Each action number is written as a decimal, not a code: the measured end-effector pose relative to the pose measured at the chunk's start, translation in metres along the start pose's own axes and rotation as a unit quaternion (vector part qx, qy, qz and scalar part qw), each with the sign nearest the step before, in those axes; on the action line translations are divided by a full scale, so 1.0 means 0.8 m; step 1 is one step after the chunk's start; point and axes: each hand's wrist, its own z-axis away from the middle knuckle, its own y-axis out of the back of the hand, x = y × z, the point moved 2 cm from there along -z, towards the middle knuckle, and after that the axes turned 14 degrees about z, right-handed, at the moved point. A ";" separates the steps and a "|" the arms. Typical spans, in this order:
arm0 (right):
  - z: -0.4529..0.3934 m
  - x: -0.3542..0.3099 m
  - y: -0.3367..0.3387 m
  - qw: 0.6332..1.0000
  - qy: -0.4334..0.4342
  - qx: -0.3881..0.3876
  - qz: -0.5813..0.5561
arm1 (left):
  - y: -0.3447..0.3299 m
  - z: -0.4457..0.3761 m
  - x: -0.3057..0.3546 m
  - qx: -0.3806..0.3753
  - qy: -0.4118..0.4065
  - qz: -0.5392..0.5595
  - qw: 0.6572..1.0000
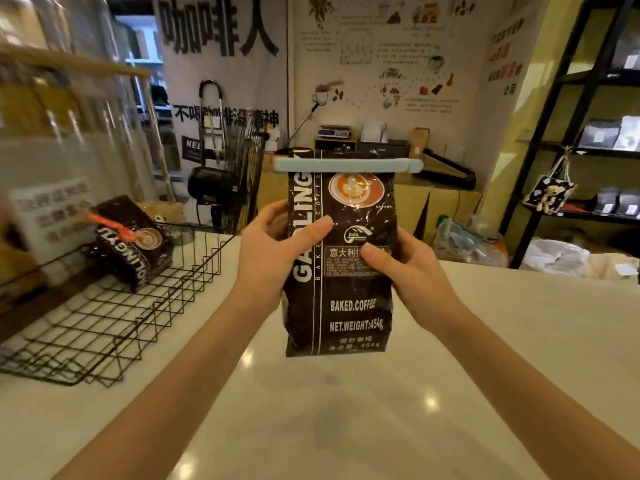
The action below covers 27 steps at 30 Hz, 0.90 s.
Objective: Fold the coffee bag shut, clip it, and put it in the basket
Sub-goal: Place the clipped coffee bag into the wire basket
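The counter (346,410) is a pale, glossy, marble-like surface; it reflects several ceiling lights as bright spots. Two bare forearms extend over it from the lower edge of the view.

One coffee bag (341,271) is held upright above the counter, clear of the surface. The left hand (277,251) grips the bag's left edge, thumb across the front panel. The right hand (401,265) grips the right edge, thumb likewise on the front. Both hands are closed on the bag. The bag is dark, printed "BAKED.COFFEE" and "NET.WEIGHT:454g". One pale blue clip (348,165) is clamped horizontally across the top of the bag, overhanging both sides.

One black wire basket (104,327) stands on the counter to the left, well apart from the held bag. It contains one second bag (131,244) of the same design, lying tilted against the far end, with one orange clip (110,225) on it.

Count: two bags, two clips, one basket, two hands.

Beyond the counter, a lower wooden bench (443,199) carries a scale and small boxes. The rear wall (381,64) is white, with large black characters and coffee illustrations. One black shelving unit (588,133) stands at the right and holds dark and light packages. The left margin is blurred.
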 end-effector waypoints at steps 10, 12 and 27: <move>-0.144 -0.041 -0.218 0.996 0.037 -0.075 0.037 | 0.199 -0.070 0.111 0.125 -0.129 -0.046 0.983; -0.165 -0.040 -0.263 0.995 0.031 -0.080 0.046 | 0.235 -0.075 0.121 0.164 -0.154 -0.070 0.972; -0.194 -0.004 -0.465 0.951 -0.124 -0.283 -0.025 | 0.400 -0.055 0.095 0.376 -0.173 -0.142 0.899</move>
